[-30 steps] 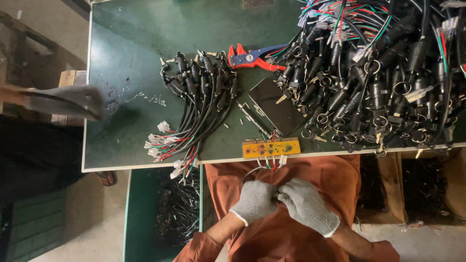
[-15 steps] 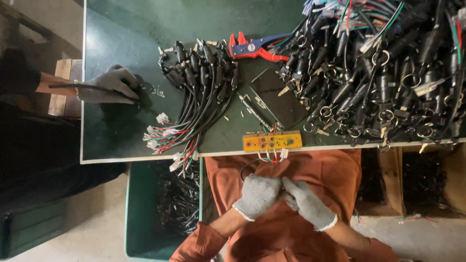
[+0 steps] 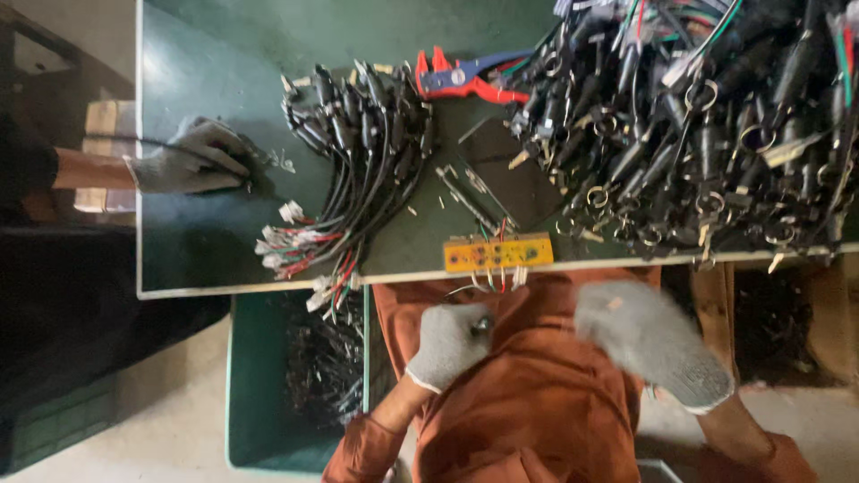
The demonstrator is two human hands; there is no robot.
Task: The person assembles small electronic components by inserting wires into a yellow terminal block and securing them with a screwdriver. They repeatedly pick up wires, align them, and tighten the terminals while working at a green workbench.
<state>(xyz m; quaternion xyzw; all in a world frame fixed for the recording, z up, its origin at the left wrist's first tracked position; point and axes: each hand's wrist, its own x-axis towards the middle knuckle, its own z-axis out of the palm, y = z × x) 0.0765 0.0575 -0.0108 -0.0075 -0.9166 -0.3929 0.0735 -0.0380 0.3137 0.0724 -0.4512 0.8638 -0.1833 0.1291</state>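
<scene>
My left hand point(image 3: 450, 345), in a grey knit glove, is over my orange-clad lap just below the table edge, with its fingers closed on a small dark cable end point(image 3: 483, 322). My right hand point(image 3: 651, 345), also gloved, is blurred and sits apart to the right over my lap; its grip is unclear. Above both hands a yellow block point(image 3: 498, 253) lies at the front edge of the green table point(image 3: 215, 250), and thin coloured wires hang from it towards my left hand.
A bundle of black cables with white plugs point(image 3: 358, 170) lies left of centre. A large heap of black cables point(image 3: 707, 125) fills the right. Red-and-blue pliers point(image 3: 461, 79) lie at the back. Another person's gloved hand point(image 3: 192, 156) rests on the left. A green bin point(image 3: 259, 385) stands below.
My two hands were together over my lap; now my right hand has swung away to the right. The other person's hand has settled on the table at the left.
</scene>
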